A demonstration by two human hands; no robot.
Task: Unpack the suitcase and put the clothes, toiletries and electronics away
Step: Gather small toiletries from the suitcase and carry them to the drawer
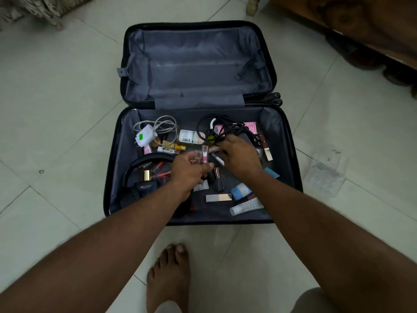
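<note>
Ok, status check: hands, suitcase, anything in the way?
Left hand holding small clear cosmetic tubes. Right hand down among the toiletries, grip unclear. Suitcase open on floor, lid half bare. Black cable tangled over bottles.

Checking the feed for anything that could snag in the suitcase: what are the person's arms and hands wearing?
Nothing shows on either arm: both forearms are bare, with no sleeves in frame. The left hand and right hand show no gloves, and no watch, bracelet or rings can be seen. The fingers are partly hidden among the items, so small rings cannot be ruled out.
</note>
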